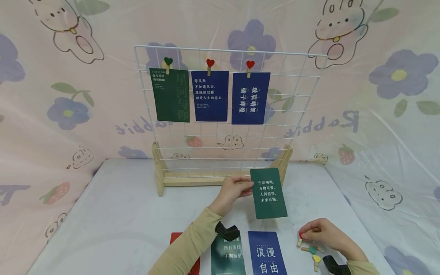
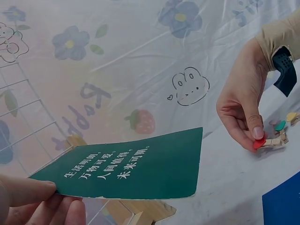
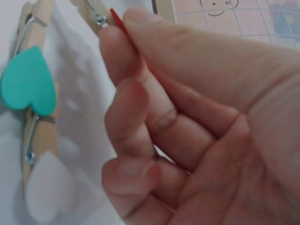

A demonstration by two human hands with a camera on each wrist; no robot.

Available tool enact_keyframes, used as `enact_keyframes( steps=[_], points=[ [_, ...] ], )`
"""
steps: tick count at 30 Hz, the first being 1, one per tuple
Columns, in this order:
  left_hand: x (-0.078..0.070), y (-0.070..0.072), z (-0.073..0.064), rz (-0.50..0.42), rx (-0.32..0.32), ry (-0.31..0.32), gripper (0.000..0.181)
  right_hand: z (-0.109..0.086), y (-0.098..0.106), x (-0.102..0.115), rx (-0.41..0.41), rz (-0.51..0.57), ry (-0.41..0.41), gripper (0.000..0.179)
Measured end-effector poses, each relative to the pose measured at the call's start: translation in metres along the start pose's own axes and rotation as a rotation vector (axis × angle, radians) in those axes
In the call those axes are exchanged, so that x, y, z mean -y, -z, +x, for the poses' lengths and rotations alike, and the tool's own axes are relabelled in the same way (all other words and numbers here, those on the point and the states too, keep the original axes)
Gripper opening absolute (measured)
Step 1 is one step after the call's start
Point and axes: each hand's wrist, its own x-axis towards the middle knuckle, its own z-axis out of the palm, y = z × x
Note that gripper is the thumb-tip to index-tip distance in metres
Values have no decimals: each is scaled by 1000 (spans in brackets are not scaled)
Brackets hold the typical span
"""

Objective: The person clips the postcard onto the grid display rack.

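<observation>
My left hand [image 1: 234, 193] pinches the left edge of a green card [image 1: 269, 194] with white writing, held up in front of the rack's right foot. In the left wrist view the same card [image 2: 136, 166] tilts away from the thumb. My right hand [image 1: 323, 233] pinches a wooden clothespin with a red heart [image 1: 300, 236] between thumb and forefinger, low over the table at the right. Beside it lie other small clothespins, one with a teal heart [image 3: 30, 82] and one with a yellow heart [image 1: 316, 259].
A white wire grid rack [image 1: 220, 148] on a wooden base [image 1: 192, 180] stands at the back. Three cards hang from it by heart clothespins: one green [image 1: 170, 99], two blue [image 1: 211, 97]. Nearer me lie a red card [image 1: 176, 236], a dark green card [image 1: 227, 263] and a blue card [image 1: 267, 252].
</observation>
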Motion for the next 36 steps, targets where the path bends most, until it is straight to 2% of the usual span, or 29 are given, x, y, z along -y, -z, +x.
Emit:
enact_keyframes(
  steps=[6, 11, 16, 25, 29, 34, 36],
  points=[
    [-3, 5, -1, 17, -11, -10, 20, 2, 1, -1, -2, -17, 21, 27],
    [-5, 10, 0, 10, -16, -11, 20, 4, 2, -2, 25, 16, 73, 23],
    [-7, 13, 0, 8, -30, -14, 19, 5, 2, -1, 42, 31, 91, 20],
    [-16, 18, -3, 42, -43, -46, 23, 5, 2, 7, -28, -15, 98, 17],
    [-25, 18, -7, 60, -32, -64, 24, 8, 4, 10, -43, -19, 140, 16],
    [-28, 20, -3, 84, -40, -76, 25, 12, 8, 21, -86, -35, 206, 21],
    [-24, 21, 3, 85, -49, -86, 25, 12, 11, 27, -100, -27, 236, 24]
  ],
)
